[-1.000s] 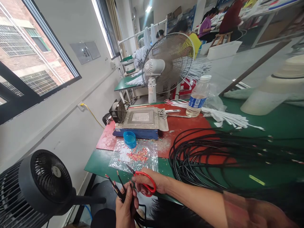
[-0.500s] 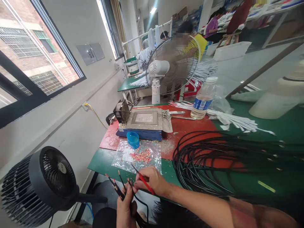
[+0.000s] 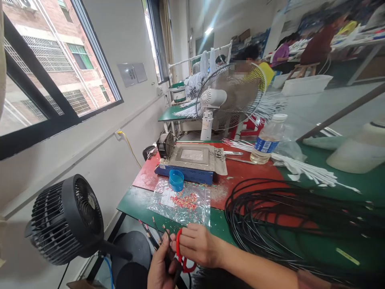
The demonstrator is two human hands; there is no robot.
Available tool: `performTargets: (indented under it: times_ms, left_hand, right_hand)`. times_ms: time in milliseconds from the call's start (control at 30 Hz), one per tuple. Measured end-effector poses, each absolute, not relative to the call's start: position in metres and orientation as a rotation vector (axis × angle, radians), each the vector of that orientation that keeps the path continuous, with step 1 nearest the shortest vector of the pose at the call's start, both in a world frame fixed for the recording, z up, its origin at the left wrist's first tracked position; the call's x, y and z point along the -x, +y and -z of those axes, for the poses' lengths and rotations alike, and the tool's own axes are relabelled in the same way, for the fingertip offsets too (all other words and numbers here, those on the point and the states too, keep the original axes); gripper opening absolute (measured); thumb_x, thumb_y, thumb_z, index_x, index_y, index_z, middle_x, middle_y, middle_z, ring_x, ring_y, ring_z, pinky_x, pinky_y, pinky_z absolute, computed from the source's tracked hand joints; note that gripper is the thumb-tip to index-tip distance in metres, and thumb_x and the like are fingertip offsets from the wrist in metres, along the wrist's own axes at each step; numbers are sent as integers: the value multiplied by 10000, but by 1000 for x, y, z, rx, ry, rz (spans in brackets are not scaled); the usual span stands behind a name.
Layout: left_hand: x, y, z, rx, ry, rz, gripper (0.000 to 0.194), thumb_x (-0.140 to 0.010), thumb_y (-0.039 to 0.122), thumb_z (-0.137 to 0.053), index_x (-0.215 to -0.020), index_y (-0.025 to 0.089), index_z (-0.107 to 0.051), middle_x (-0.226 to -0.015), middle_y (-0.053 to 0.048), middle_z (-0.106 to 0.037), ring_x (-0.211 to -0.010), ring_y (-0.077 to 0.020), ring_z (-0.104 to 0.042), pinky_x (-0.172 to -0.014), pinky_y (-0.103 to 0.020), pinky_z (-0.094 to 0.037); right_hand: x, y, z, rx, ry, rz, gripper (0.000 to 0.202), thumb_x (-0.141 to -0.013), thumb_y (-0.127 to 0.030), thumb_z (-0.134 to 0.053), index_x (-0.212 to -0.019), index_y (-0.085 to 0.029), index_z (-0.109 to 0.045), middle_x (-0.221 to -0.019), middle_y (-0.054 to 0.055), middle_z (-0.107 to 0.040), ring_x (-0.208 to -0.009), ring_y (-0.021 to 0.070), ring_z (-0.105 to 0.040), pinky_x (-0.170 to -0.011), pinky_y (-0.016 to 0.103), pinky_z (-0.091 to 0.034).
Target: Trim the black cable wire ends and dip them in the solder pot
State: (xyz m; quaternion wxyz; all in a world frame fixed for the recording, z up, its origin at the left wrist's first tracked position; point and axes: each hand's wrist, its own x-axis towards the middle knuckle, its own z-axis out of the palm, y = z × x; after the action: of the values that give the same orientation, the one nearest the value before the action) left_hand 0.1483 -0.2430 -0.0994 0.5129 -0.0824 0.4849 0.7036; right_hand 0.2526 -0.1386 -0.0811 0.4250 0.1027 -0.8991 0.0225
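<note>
On the near side of the solder pot (image 3: 197,154), just off the edge of the bench (image 3: 129,202), our left hand (image 3: 159,263) is closed round a bunch of black cables (image 3: 152,238), coloured wire ends poking up. Our right hand (image 3: 201,245) has the red-handled scissors (image 3: 179,243) looped in curled fingers, fingertips right by one cable's end; whether they touch it, we can't tell. The scissors' blades are hidden too. To do this well, we'd single out one cable, spread it from its neighbours and aim the blades away from the left hand. In front of the solder pot, a blue cup (image 3: 176,181) and a plastic bag (image 3: 205,208) strewn with clippings (image 3: 185,200); to its right, a tangled black coil (image 3: 236,216), likeliest to snag our sleeve, and a blue-labelled bottle (image 3: 264,145).
</note>
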Motion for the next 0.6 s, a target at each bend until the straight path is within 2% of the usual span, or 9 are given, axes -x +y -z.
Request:
performTargets:
  times_ms: [67,133,200,233,333,400,467,600]
  left_hand:
    - [-146,-247,104,197,1176,-1683,249,-543,316,-737,-715,187,-613,-529,16,-570,-383,-46,-462,-258,-129,-179]
    - [-140,-254,112,182,1219,-1672,347,-532,356,-737,-824,212,-617,-442,38,-510,-422,-78,-514,-261,-124,-163]
    - [-131,-261,122,155,1261,-1675,345,-577,420,-686,-867,248,-613,-355,63,-409,-386,-91,-480,-271,-143,-222]
    - [-127,-262,126,154,1275,-1680,298,-618,439,-643,-860,269,-609,-373,55,-432,-405,-100,-491,-297,-163,-290]
    - [-113,-251,133,141,1280,-1683,226,-726,414,-536,-904,282,-580,-700,-12,-636,-651,-140,-588,-474,-257,-476]
    - [-103,-231,131,113,1280,-1688,211,-727,373,-548,-928,311,-568,-910,-31,-649,-838,-182,-593,-575,-316,-514]
    - [-92,-204,125,82,1291,-1705,194,-705,357,-577,-899,366,-576,-989,-15,-638,-952,-219,-568,-626,-345,-521]
    - [-64,-138,97,-16,1331,-1752,209,-673,368,-610,-871,430,-588,-1029,-10,-638,-1001,-240,-554,-628,-358,-512]
  right_hand:
    - [-252,-134,78,-156,-2218,-147,203,-861,-159,-437,-713,-145,-575,-577,3,-517,-525,101,-416,-493,261,-234]
    - [-251,-120,67,50,-2146,-294,240,-855,-200,-454,-647,-152,-563,-538,-2,-496,-517,99,-423,-500,245,-270]
    - [-251,-97,50,340,-2045,-492,236,-839,-256,-490,-648,-150,-580,-565,7,-536,-539,99,-469,-521,220,-322]
    - [-251,-84,41,491,-1986,-601,221,-827,-285,-510,-678,-149,-599,-606,14,-574,-559,100,-499,-538,208,-350]
    - [-247,-46,24,807,-1858,-762,260,-789,-382,-537,-724,-149,-634,-621,11,-609,-563,114,-531,-538,198,-376]
    - [-243,-29,23,921,-1876,-737,296,-771,-417,-535,-697,-149,-635,-582,7,-597,-553,125,-527,-517,200,-359]
    - [-236,-20,27,998,-1946,-687,299,-766,-418,-526,-683,-153,-637,-590,13,-605,-572,137,-538,-517,203,-346]
    - [-224,-18,36,1090,-2080,-661,245,-766,-367,-515,-751,-174,-666,-689,25,-658,-651,158,-584,-564,208,-361]
